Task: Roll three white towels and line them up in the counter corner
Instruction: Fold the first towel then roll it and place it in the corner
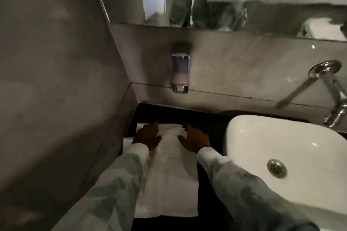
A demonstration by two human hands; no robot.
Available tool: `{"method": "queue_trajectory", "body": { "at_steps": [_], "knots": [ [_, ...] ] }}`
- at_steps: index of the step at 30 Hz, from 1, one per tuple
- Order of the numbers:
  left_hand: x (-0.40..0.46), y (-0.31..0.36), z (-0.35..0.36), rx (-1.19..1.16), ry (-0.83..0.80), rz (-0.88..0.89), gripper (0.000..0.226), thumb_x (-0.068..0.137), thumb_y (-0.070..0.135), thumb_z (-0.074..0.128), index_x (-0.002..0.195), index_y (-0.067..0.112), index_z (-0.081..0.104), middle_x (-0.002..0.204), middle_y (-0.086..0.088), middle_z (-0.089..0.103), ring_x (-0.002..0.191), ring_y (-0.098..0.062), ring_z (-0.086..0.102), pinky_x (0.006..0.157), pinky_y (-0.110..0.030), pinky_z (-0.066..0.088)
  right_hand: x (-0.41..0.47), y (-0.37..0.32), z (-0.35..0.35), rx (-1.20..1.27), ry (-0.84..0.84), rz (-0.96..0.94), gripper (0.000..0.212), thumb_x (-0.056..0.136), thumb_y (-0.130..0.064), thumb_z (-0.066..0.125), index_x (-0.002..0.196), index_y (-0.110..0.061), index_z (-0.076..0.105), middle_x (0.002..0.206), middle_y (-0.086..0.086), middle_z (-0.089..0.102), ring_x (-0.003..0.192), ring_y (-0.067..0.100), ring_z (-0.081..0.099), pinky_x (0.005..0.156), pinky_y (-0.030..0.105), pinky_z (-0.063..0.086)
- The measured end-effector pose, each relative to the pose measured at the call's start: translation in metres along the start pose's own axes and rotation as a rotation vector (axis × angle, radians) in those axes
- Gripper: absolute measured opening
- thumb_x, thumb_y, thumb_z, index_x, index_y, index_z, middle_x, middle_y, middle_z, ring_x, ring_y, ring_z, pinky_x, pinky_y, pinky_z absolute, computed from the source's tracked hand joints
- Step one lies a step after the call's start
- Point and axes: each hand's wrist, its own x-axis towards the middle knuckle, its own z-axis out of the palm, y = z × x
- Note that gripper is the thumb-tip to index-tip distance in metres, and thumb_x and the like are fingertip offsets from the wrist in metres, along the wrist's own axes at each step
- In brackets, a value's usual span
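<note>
A white towel (170,178) lies flat and lengthwise on the dark counter (212,124), reaching from the near edge toward the back corner. My left hand (147,136) rests palm-down on its far left part, fingers spread. My right hand (194,138) rests palm-down at its far right edge, fingers apart. Neither hand grips the cloth. A second white layer (128,141) peeks out at the left beside the wall; I cannot tell whether it is another towel. The image is blurred.
A white basin (266,137) with a metal drain (277,168) fills the right. A chrome tap (336,95) juts from the back wall. A soap dispenser (180,69) hangs above the counter corner. A tiled wall (56,80) closes the left side.
</note>
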Motion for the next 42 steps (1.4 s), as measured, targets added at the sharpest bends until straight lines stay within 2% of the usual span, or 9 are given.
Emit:
{"method": "queue_trajectory", "body": {
  "at_steps": [4, 9, 17, 20, 28, 32, 35, 38, 42],
  "knots": [
    [0.024, -0.018, 0.013, -0.085, -0.092, 0.061, 0.056, 0.092, 0.037, 0.056, 0.143, 0.031, 0.034, 0.150, -0.007, 0.034, 0.136, -0.028, 0.040, 0.109, -0.041, 0.041, 0.023, 0.017, 0.008, 0.031, -0.176, 0.131, 0.071, 0.083, -0.027, 0.069, 0.146, -0.026, 0.036, 0.150, 0.012, 0.041, 0.136, 0.033, 0.045, 0.109, 0.044, 0.041],
    [0.048, -0.026, 0.006, -0.097, -0.188, 0.142, 0.047, 0.086, 0.035, 0.067, 0.130, 0.030, 0.054, 0.143, -0.007, 0.040, 0.132, -0.026, 0.044, 0.109, -0.039, 0.041, 0.036, 0.020, 0.005, 0.040, -0.217, 0.200, 0.043, 0.083, -0.022, 0.072, 0.125, -0.022, 0.060, 0.138, 0.010, 0.054, 0.125, 0.031, 0.055, 0.103, 0.037, 0.048],
    [0.079, -0.032, -0.010, -0.206, -0.323, 0.030, 0.058, 0.077, 0.023, 0.080, 0.129, 0.012, 0.057, 0.135, -0.013, 0.053, 0.121, -0.028, 0.054, 0.098, -0.027, 0.045, 0.064, 0.017, -0.024, -0.029, -0.272, 0.173, 0.043, 0.075, -0.028, 0.081, 0.116, -0.027, 0.070, 0.128, 0.004, 0.064, 0.116, 0.026, 0.063, 0.099, 0.036, 0.053],
    [0.083, -0.040, -0.004, -0.219, -0.329, 0.006, 0.056, 0.080, 0.020, 0.076, 0.131, 0.013, 0.053, 0.139, -0.014, 0.046, 0.125, -0.030, 0.051, 0.100, -0.028, 0.043, 0.071, 0.014, -0.018, -0.012, -0.232, 0.150, 0.038, 0.076, -0.026, 0.081, 0.112, -0.028, 0.072, 0.126, 0.003, 0.065, 0.115, 0.026, 0.063, 0.098, 0.036, 0.052],
    [0.067, -0.043, 0.008, -0.267, -0.198, 0.076, 0.040, 0.080, 0.016, 0.070, 0.114, 0.020, 0.047, 0.124, -0.012, 0.053, 0.113, -0.031, 0.056, 0.096, -0.035, 0.045, 0.068, 0.018, 0.006, 0.046, -0.118, 0.092, 0.057, 0.078, -0.021, 0.076, 0.132, -0.023, 0.058, 0.135, 0.010, 0.058, 0.121, 0.033, 0.058, 0.101, 0.043, 0.050],
    [0.054, -0.035, 0.006, -0.285, -0.113, 0.061, 0.053, 0.081, 0.014, 0.071, 0.128, 0.018, 0.048, 0.129, -0.016, 0.055, 0.120, -0.031, 0.054, 0.103, -0.035, 0.044, 0.053, 0.020, 0.010, 0.034, -0.134, 0.143, 0.050, 0.084, -0.023, 0.071, 0.130, -0.012, 0.057, 0.137, 0.018, 0.054, 0.125, 0.038, 0.054, 0.103, 0.043, 0.048],
    [0.039, -0.020, -0.010, -0.252, -0.102, 0.066, 0.035, 0.079, 0.009, 0.073, 0.113, 0.008, 0.068, 0.117, -0.018, 0.067, 0.113, -0.031, 0.062, 0.092, -0.030, 0.048, 0.028, 0.023, 0.000, 0.023, -0.117, 0.122, 0.048, 0.081, -0.026, 0.073, 0.124, -0.008, 0.060, 0.132, 0.021, 0.057, 0.120, 0.040, 0.057, 0.097, 0.042, 0.052],
    [0.020, 0.001, -0.040, -0.164, -0.250, 0.020, 0.043, 0.078, 0.007, 0.077, 0.120, 0.005, 0.065, 0.117, -0.017, 0.067, 0.104, -0.033, 0.067, 0.082, -0.030, 0.051, -0.002, 0.022, -0.015, 0.031, -0.154, 0.088, 0.049, 0.076, -0.028, 0.079, 0.118, -0.007, 0.066, 0.124, 0.018, 0.064, 0.112, 0.037, 0.063, 0.091, 0.039, 0.055],
    [-0.030, 0.059, -0.084, -0.051, -0.489, -0.024, 0.061, 0.076, -0.001, 0.079, 0.131, 0.002, 0.055, 0.124, -0.023, 0.064, 0.102, -0.039, 0.069, 0.088, -0.044, 0.058, -0.075, 0.038, -0.042, 0.225, -0.330, 0.110, 0.028, 0.068, -0.009, 0.082, 0.094, -0.005, 0.074, 0.093, 0.015, 0.071, 0.078, 0.031, 0.072, 0.053, 0.029, 0.060]
  ]
}}
